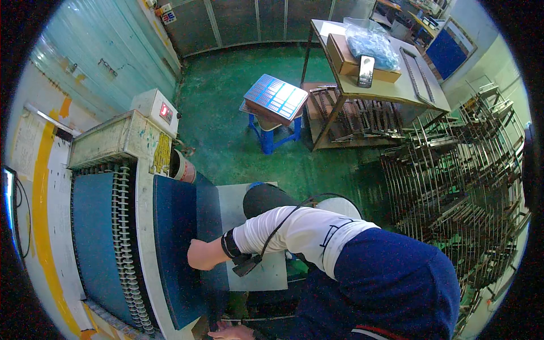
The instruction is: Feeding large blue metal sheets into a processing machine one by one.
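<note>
My right hand (207, 255) is closed in a fist against a dark blue panel (174, 226). Its fingertips face away, so anything pinched in them is hidden. A black band circles that wrist, and a black cable with a small dark box (247, 264) hangs by the forearm. Low in the picture my left hand (231, 332) shows only in part, its fingers apart beside the panel's lower end. A second dark blue face (208, 226) adjoins the panel, and a pale grey sheet (258, 272) lies under my right forearm.
To the left runs a machine with a blue bed (93, 238) and a row of metal rollers (124, 243). Its control box (156, 113) and a bucket (182, 169) stand beyond. Panels lie on a blue stool (266, 133). A worktable (368, 90) and metal racks (447, 181) flank the right.
</note>
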Tool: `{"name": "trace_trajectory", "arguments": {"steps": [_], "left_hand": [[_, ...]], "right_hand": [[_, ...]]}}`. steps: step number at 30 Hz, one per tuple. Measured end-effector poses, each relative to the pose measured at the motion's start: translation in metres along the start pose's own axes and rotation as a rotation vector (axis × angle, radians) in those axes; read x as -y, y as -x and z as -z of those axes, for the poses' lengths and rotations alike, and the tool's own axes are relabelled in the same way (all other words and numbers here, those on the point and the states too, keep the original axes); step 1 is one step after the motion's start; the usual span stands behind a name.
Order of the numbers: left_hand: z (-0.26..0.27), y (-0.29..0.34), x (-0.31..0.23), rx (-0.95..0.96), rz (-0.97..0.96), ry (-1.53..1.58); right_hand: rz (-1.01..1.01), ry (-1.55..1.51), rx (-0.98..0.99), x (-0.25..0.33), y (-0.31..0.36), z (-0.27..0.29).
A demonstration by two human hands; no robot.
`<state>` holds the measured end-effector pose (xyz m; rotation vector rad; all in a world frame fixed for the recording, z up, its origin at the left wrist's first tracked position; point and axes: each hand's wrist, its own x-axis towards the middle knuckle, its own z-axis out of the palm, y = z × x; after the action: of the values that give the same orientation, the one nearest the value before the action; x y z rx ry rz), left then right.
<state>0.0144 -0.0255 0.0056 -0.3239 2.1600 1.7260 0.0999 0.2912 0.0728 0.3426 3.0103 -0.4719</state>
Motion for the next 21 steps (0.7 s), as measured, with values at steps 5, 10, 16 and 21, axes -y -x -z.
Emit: {"name": "trace_trajectory", "arguments": {"steps": [5, 10, 16, 21], "left_hand": [[0.0002, 0.0001, 0.0001, -0.003, 0.0, -0.007], [-0.0015, 0.0004, 0.0008, -0.01, -0.002, -0.002], [-0.0007, 0.0024, 0.002, -0.01, 0.001, -0.003], [-0.0005, 0.0022, 0.0033, -0.014, -0.003, -0.007]], "right_hand": [[0.011, 0.006, 0.069, 0.0005, 0.0009, 0.0035], [0.012, 0.032, 0.086, 0.0027, 0.0018, 0.0049], [0.008, 0.046, 0.118, 0.0033, -0.0006, 0.0048], [0.009, 0.029, 0.13, 0.0037, -0.0016, 0.0059]]}}
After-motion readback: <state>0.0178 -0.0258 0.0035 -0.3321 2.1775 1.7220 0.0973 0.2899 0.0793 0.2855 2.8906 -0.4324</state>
